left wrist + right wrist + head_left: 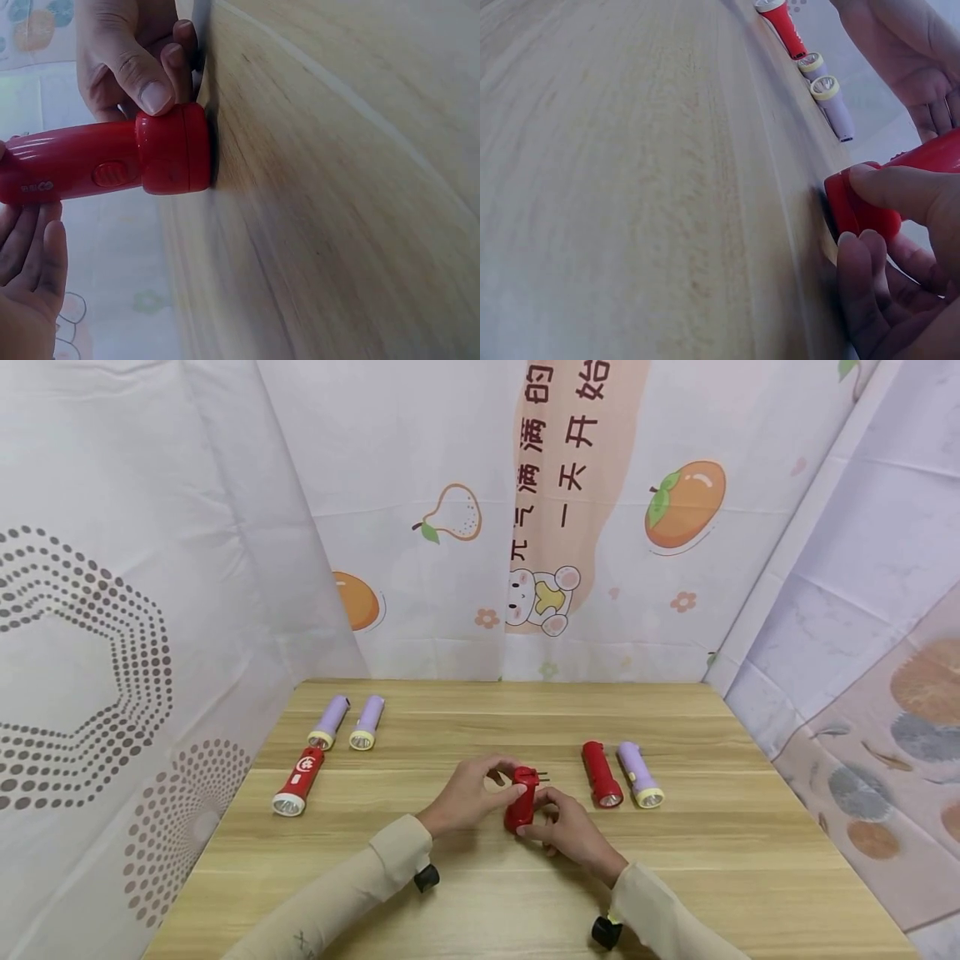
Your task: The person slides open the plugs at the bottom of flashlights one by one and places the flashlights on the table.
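Note:
A red flashlight [522, 802] stands upright at the middle of the table, lens end down. Two thin metal prongs [543, 776] stick out to the right from its upper end. My left hand [474, 795] holds that upper end between thumb and fingers. Lower down, my right hand [572, 832] grips the wide head, its thumb on the rim in the right wrist view. An oval ridged switch [112, 174] shows on the barrel in the left wrist view. The lens is hidden, and I cannot tell whether the head touches the table.
Right of my hands lie another red flashlight [602, 775] and a purple one [641, 775]. On the left are two purple flashlights [330, 722] and a red-and-white one [298, 782]. Printed curtains [435, 602] hang around the wooden table [450, 710].

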`<action>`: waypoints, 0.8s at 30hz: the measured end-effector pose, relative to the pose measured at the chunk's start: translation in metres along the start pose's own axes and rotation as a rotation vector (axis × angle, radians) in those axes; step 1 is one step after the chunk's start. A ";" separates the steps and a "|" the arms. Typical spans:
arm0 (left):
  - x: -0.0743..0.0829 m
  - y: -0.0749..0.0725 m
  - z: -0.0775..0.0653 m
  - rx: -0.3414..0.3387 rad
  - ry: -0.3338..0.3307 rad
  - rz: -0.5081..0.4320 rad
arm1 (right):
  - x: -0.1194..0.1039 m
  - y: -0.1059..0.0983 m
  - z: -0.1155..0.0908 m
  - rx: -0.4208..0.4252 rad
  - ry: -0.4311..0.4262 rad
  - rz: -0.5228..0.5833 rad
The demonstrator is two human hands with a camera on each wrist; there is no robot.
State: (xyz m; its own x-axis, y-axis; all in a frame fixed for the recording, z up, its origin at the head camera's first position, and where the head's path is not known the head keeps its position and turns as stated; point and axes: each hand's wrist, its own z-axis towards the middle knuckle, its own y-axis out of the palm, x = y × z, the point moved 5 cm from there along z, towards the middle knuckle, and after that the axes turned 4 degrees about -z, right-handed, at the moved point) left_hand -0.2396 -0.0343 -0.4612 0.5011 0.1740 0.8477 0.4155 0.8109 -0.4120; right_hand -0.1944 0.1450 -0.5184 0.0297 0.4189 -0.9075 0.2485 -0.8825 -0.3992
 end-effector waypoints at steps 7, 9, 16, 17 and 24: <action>-0.012 -0.002 0.007 0.057 -0.115 -0.096 | -0.002 -0.001 -0.003 -0.006 -0.002 0.001; -0.016 -0.003 0.011 0.075 -0.147 -0.116 | -0.001 -0.002 -0.004 0.000 0.000 -0.001; -0.023 -0.002 0.026 0.084 -0.203 -0.151 | 0.001 -0.011 -0.005 0.060 0.011 -0.024; -0.024 -0.001 0.029 0.082 -0.208 -0.152 | 0.000 -0.013 -0.005 0.073 0.009 -0.030; -0.033 0.008 0.045 0.099 -0.255 -0.161 | -0.001 -0.023 -0.007 0.174 0.010 -0.109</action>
State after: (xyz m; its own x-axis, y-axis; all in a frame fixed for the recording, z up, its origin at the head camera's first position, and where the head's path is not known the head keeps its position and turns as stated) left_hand -0.2870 -0.0091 -0.4777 0.2230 0.1638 0.9609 0.3921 0.8874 -0.2423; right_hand -0.1935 0.1662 -0.5074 0.0212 0.5149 -0.8570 0.0795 -0.8553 -0.5120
